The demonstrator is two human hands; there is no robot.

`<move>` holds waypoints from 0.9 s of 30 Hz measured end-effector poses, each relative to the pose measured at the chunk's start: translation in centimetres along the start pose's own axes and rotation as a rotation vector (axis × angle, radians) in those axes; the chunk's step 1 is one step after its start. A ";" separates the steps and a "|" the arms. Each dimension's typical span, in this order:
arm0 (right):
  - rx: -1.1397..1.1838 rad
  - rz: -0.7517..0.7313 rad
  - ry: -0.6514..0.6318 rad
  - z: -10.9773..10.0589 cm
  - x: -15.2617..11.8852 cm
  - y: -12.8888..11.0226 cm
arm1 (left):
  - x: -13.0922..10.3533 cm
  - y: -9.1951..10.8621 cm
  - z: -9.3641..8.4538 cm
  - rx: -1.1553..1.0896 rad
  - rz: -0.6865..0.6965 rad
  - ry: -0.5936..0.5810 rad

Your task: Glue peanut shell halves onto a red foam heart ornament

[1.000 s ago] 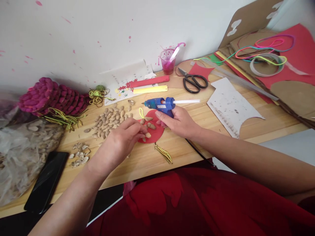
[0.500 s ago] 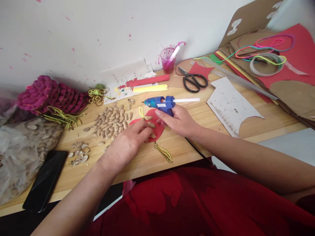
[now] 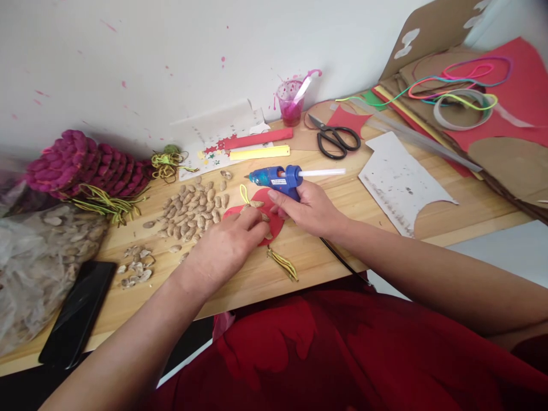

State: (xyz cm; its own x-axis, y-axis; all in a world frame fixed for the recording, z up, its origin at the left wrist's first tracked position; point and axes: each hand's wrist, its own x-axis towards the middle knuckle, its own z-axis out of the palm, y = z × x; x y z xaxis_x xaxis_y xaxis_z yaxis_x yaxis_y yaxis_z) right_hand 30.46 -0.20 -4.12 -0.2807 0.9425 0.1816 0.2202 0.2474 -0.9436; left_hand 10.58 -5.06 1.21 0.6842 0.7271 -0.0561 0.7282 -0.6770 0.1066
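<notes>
My right hand [image 3: 314,211] is wrapped round the handle of a blue hot glue gun [image 3: 276,178]. A white glue stick [image 3: 323,172] pokes out of its back end, and its nozzle points left. Under the gun lies a red heart-shaped piece [image 3: 276,226] with a yellow cord loop [image 3: 244,193] at its top and a yellow-green tassel [image 3: 283,264] below. Several peanuts sit on it. My left hand [image 3: 229,237] bends over the heart with closed fingers pressed onto a peanut [image 3: 265,217]; the fingertips are partly hidden.
Loose peanuts [image 3: 192,211] are heaped left of the heart, near broken shells [image 3: 137,267], a phone [image 3: 77,314] and a plastic bag [image 3: 38,262]. Behind are magenta woven pieces [image 3: 85,162], paper strips [image 3: 260,152], a paint cup [image 3: 291,103] and scissors [image 3: 336,138]. White card [image 3: 405,177] lies right.
My left fingers have shifted slightly over the peanuts on the heart. The glue gun stays in my right hand, almost unmoved. The whole view has moved a little.
</notes>
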 end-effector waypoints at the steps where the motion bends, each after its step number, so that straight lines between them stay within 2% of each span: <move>1: -0.001 0.001 0.000 0.0 0.0 0.0 | 0.1 0.0 0.0 0.031 0.004 -0.021; 4: 0.014 -0.007 0.001 0.0 0.0 0.0 | 0.2 0.0 0.0 0.089 0.002 -0.059; 12: 0.026 -0.021 0.002 0.1 0.0 0.1 | 0.2 0.1 -0.1 0.115 0.004 -0.046; 27: -0.004 -0.002 0.008 0.1 0.0 0.2 | 0.5 0.3 -0.2 0.082 -0.022 -0.066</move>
State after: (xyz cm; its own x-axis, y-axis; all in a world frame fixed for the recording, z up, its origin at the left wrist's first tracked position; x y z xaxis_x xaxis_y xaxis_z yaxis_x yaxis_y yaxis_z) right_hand 30.39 -0.18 -4.36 -0.2735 0.9438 0.1853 0.2233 0.2497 -0.9422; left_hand 11.10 -4.90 1.45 0.6674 0.7344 -0.1234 0.7418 -0.6702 0.0234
